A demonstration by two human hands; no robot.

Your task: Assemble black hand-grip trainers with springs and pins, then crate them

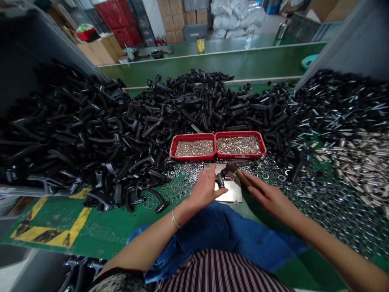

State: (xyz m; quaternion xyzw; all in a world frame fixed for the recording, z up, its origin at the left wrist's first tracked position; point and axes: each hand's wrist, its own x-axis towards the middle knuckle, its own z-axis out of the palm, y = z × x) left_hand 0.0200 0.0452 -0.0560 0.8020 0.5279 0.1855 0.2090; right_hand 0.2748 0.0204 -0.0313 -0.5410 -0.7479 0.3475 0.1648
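Note:
My right hand [263, 192] is wrapped round the wooden handle of a hammer [240, 175]. The dark hammer head is over a silvery metal plate [229, 196] in front of me. At the plate's left side, my left hand [206, 182] grips a small dark part [219, 181] between thumb and fingers. Much of that part is hidden by the hand, so its kind does not show. Just beyond the plate stand two red trays: the left tray [194, 157] holds tiny metal pieces, the right tray [240, 156] holds small metal pins.
Black curved handle-like parts [106, 138] are heaped at the left and back. Metal rings [173, 190] lie around the plate, with more at the right. Silvery cylinders [358, 162] and dark parts with metal pins [343, 101] are piled on the right. A blue cloth [219, 231] covers my lap.

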